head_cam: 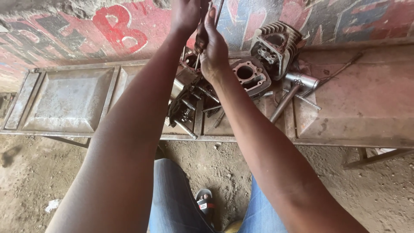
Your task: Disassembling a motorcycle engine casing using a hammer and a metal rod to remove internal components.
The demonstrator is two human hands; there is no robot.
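Both hands, left [185, 17] and right [213, 47], grip a thin rod [218, 11] raised above the engine block [192, 97] on the metal worktop [69, 99]. If the greasy rod slips, it could strike the nearby cylinder [250, 75].

Both bare arms reach straight out from the near edge toward the far middle, converging, elbows nearly locked, forearms side by side and close at the wrists. Left hand [185, 15] sits farthest and highest, partly cut by the top edge, back of hand toward the camera, fingers curled closed around something thin and dark. Right hand [214, 51] is just near and right of it, touching or almost touching, wrist bent slightly inward, thumb pointing up along the far side, fingers wrapped in a closed grip.
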